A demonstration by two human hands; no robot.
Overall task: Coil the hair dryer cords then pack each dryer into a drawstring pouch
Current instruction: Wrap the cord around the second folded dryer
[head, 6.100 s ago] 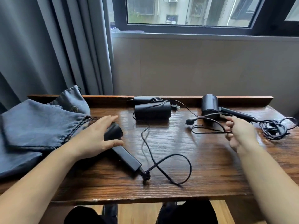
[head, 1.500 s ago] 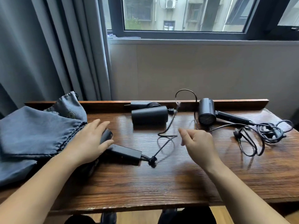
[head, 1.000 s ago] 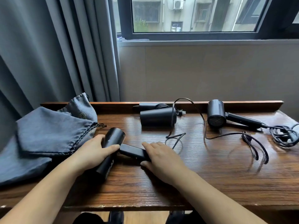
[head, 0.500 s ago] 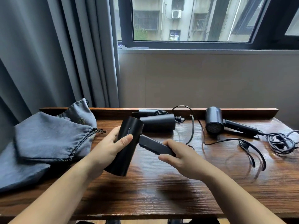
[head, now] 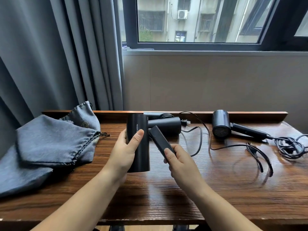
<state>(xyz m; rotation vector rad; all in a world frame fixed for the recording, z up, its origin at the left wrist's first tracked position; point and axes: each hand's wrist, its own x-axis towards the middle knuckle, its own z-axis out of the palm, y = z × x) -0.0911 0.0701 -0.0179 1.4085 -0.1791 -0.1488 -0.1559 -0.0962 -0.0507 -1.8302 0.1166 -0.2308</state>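
Held dryer (head: pixel 139 144): matt black plastic, smooth. Pouches (head: pixel 50 142): grey woven cloth, soft matt. Surface (head: pixel 208 189): dark wood, visible grain, glossy varnish. Cords (head: pixel 290 145): black, rubbery-looking.

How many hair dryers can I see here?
3: one held up in both hands, one lying at the back middle of the table, one lying at the back right.
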